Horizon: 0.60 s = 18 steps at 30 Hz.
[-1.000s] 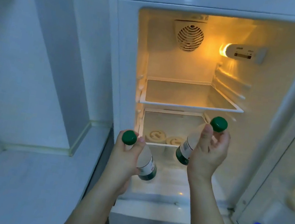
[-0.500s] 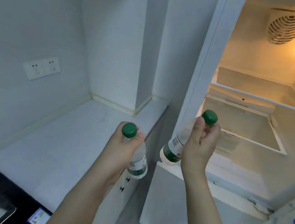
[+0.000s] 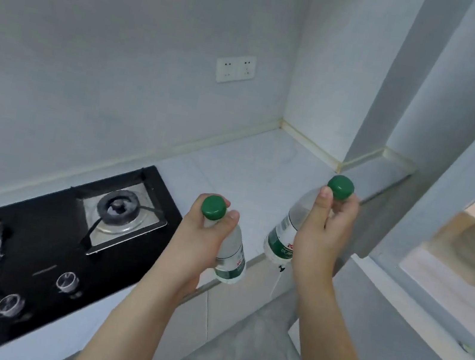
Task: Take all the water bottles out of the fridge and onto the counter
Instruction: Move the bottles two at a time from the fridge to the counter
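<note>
My left hand (image 3: 199, 241) grips a clear water bottle (image 3: 231, 257) with a green cap and green label by its neck. It hangs over the front edge of the white counter (image 3: 251, 166). My right hand (image 3: 323, 232) grips a second green-capped water bottle (image 3: 283, 237) near its cap, tilted, a little higher and to the right, also above the counter's front edge. The open fridge (image 3: 468, 256) stands at the right, its lit inside only partly in view.
A black gas hob (image 3: 42, 229) with two burners and two knobs fills the counter's left part. A double wall socket (image 3: 235, 68) sits above the counter. A wall pillar (image 3: 382, 78) stands between counter and fridge. Grey floor lies below.
The view has swung left from the fridge to the counter. Both hands carried their bottles out of the fridge and over the counter's edge. The blue-capped bottles in the door have left the view.
</note>
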Tool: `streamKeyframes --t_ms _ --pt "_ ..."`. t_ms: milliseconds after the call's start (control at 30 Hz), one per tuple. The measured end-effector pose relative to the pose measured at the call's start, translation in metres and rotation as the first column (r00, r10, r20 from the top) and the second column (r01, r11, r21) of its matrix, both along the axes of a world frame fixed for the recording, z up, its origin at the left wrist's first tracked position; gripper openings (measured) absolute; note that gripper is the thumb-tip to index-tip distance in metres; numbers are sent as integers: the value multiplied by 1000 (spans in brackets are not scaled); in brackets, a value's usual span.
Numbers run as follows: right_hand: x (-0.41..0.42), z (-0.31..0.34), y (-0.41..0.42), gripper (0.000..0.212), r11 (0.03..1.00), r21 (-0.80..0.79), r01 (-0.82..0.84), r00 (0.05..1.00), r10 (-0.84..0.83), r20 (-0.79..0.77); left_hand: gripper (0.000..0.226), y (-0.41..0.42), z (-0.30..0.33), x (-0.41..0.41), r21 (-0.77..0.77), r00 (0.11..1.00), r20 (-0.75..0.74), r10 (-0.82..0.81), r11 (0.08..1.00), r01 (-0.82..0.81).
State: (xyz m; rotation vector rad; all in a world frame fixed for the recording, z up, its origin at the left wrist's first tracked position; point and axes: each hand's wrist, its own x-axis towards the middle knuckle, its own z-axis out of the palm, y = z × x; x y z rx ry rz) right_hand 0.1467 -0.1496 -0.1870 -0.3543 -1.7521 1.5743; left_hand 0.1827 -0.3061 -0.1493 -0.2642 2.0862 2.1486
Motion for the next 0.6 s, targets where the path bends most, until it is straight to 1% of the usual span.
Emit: streamKeyframes --t_ms 100,233,333,467,600 --pt "9 -1 -42 34 992 8 -124 992 124 21 15 -35 -1 25 -7 994 22 106 994 -106" --pt "20 8 -91 33 971 1 -241 970 241 17 14 -81 3 53 -15 974 9 226 974 -226" --pt "30 17 -130 34 950 -8 -311 950 311 21 14 -120 12 76 -21 958 -18 286 958 -287" --pt "53 28 -191 21 914 1 -405 914 405 25 12 -175 21 113 -5 932 -56 357 934 -358" --pt "89 37 -263 25 869 -9 -495 868 495 34 9 -238 28 164 -9 906 -60 419 907 -420"
